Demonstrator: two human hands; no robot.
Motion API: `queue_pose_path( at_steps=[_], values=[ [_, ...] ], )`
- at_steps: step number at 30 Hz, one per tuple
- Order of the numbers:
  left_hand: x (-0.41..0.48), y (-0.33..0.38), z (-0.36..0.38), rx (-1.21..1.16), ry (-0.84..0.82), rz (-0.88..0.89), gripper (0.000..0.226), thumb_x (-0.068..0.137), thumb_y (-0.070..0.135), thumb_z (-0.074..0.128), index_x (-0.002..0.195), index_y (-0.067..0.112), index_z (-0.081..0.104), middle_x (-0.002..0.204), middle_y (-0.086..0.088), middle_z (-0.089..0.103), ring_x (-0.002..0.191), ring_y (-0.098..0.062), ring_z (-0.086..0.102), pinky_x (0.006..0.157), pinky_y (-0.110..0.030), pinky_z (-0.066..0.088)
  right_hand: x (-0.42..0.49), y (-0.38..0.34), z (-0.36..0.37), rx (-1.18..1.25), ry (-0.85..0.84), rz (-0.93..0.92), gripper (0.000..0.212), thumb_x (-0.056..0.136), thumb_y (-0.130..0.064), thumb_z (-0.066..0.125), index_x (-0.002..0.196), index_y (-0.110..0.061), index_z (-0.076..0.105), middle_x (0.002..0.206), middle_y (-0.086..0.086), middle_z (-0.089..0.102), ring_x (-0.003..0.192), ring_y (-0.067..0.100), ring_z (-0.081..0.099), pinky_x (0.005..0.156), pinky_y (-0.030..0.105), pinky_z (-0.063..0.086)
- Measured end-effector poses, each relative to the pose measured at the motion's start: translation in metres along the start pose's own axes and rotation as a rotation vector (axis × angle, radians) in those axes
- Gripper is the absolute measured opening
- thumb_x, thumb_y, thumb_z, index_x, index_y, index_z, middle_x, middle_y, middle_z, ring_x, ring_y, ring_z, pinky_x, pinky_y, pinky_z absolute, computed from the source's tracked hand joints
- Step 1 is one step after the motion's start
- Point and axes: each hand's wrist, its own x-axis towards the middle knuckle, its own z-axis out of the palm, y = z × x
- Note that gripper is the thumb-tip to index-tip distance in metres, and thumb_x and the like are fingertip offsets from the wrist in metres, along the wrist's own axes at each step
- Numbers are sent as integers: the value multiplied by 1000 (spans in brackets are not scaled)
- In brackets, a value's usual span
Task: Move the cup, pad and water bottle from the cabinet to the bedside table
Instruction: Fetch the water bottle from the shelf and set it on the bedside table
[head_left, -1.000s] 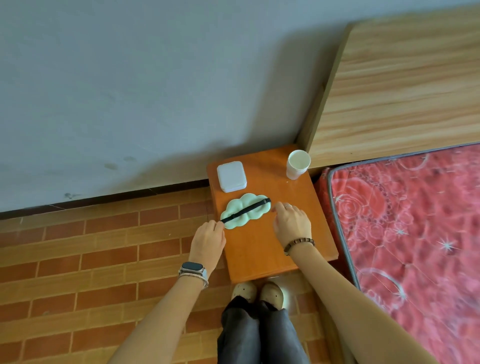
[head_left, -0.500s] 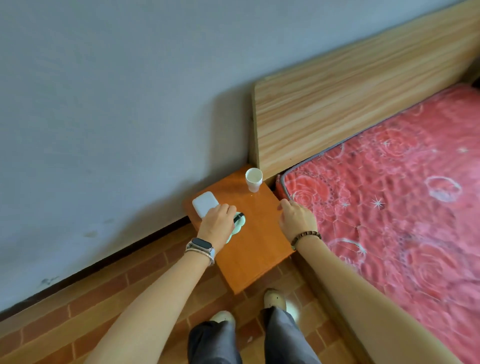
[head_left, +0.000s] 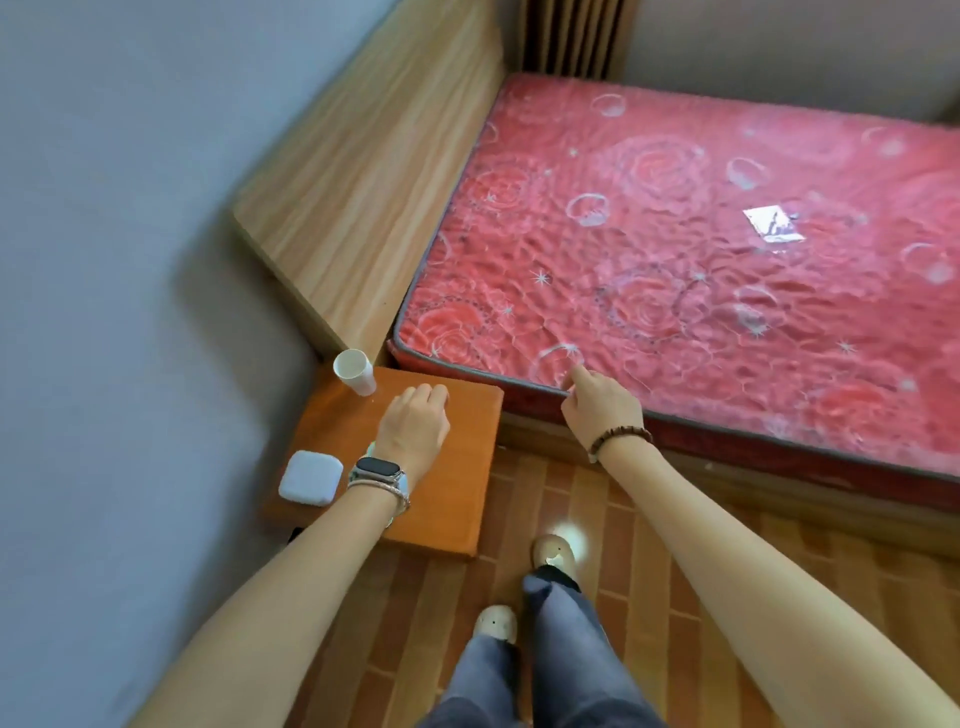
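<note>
Evidently cup (head_left: 355, 371) upright, mouth up, on bedside table (head_left: 457, 499).

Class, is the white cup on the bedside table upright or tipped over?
Upright: the cup stands on its base, open rim facing up.

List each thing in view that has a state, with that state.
White paper cup: upright on the orange bedside table, at its far corner.
White square box: flat on the table.
Green pad: on the table, mostly hidden under the left wrist.
Left hand: over the table, fingers loosely curled, holding nothing visible.
Right hand: forefinger on the red mattress edge.
</note>
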Motion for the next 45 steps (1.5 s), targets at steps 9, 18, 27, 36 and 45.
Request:
queue_pose_path(
  at_steps=[9, 18, 27, 36, 45],
  values=[
    [15, 136, 18, -58, -64, 472, 12, 73, -1, 65, 83, 5, 59, 73, -12, 59, 66, -30, 57, 61, -41, 52, -138, 129, -29, 76, 83, 449, 20, 95, -20, 48, 114, -20, 55, 108, 3, 66, 95, 25, 63, 70, 32, 49],
    [-48, 302, 32, -50, -127, 954, 13, 71, -2, 65, 77, 4, 55, 70, -13, 54, 61, -32, 52, 55, -41, 46, -318, 210, -49, 106, 259, 851, 17, 94, -18, 48, 109, -19, 56, 104, 4, 68, 90, 25, 64, 69, 33, 53],
    [-165, 394, 30, 10, -127, 1272, 24, 61, -7, 71, 71, 6, 53, 64, -9, 51, 55, -30, 51, 46, -34, 41, -496, 223, -34, 169, 335, 1085, 17, 95, -16, 48, 109, -18, 58, 106, 4, 67, 91, 24, 63, 65, 28, 42],
    [-302, 496, 15, -120, -156, 1535, 7, 77, -2, 60, 80, 3, 56, 73, -12, 56, 65, -32, 52, 56, -38, 41, -681, 211, -29, 194, 496, 1395, 18, 96, -17, 47, 109, -21, 59, 109, 2, 66, 91, 24, 64, 65, 30, 48],
    [-433, 607, 11, -208, -228, 1827, 12, 76, -2, 59, 86, 4, 59, 80, -13, 61, 73, -34, 56, 63, -42, 46, -836, 198, -23, 199, 607, 1712, 18, 95, -15, 48, 107, -19, 61, 108, 2, 67, 91, 22, 63, 67, 28, 47]
  ],
)
